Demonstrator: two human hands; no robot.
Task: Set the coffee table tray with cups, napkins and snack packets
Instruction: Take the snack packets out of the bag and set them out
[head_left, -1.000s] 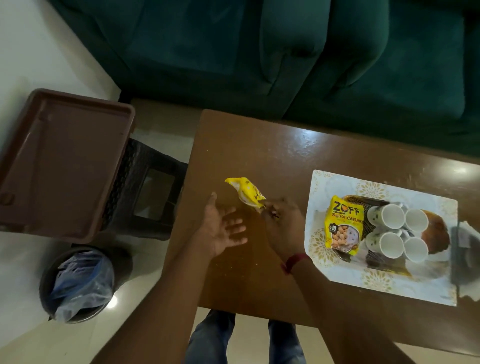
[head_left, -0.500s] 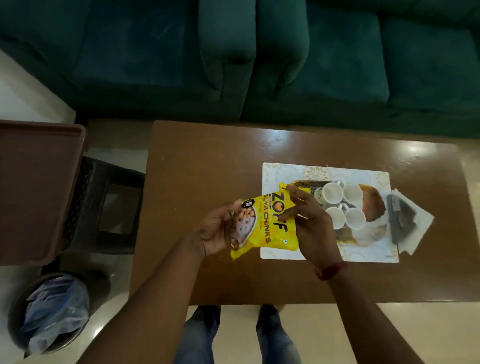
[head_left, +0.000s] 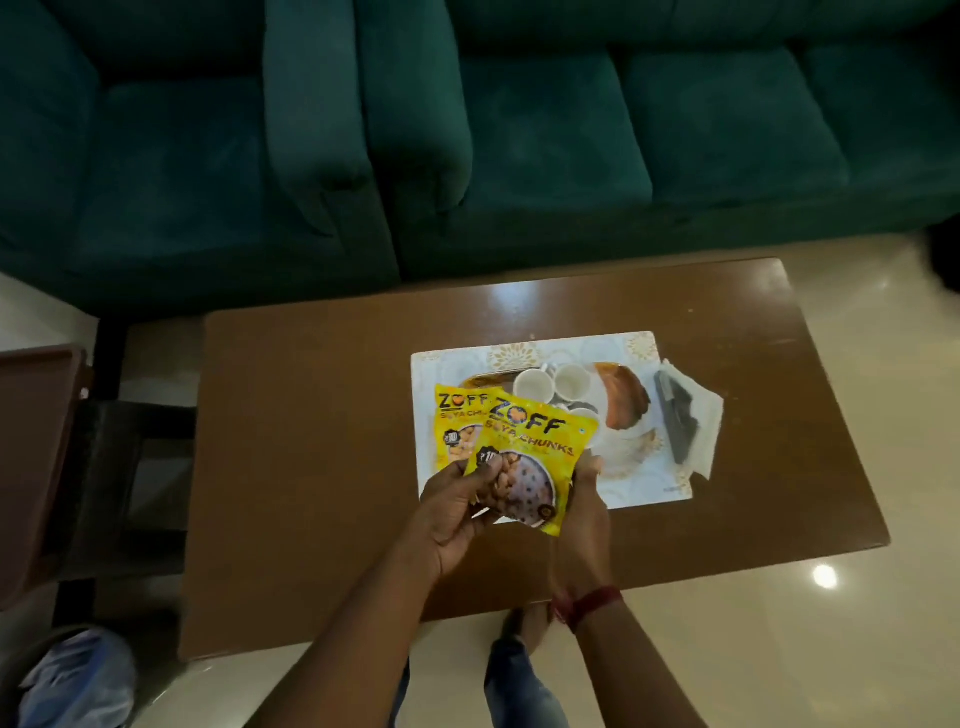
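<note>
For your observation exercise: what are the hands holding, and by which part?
Both hands, left hand and right hand, hold one yellow snack packet by its lower corners.

Yellow snack packet (head_left: 530, 457) held above the tray (head_left: 524, 347), printed "ZOFF" over "SOYA CHUNKS", with a "10" price badge. Second yellow packet (head_left: 457, 423) lying on the tray, reading "ZOFF", "SOYA CH" partly covered.

Sofa (head_left: 519, 130): dark teal, plain. Desk (head_left: 311, 441): glossy brown. Tray (head_left: 639, 488) on desk: white w/ gold floral motifs. On tray: cups (head_left: 571, 378) white; snack packets (head_left: 530, 457) yellow, black lettering. Wrist band (head_left: 589, 608) red.
</note>
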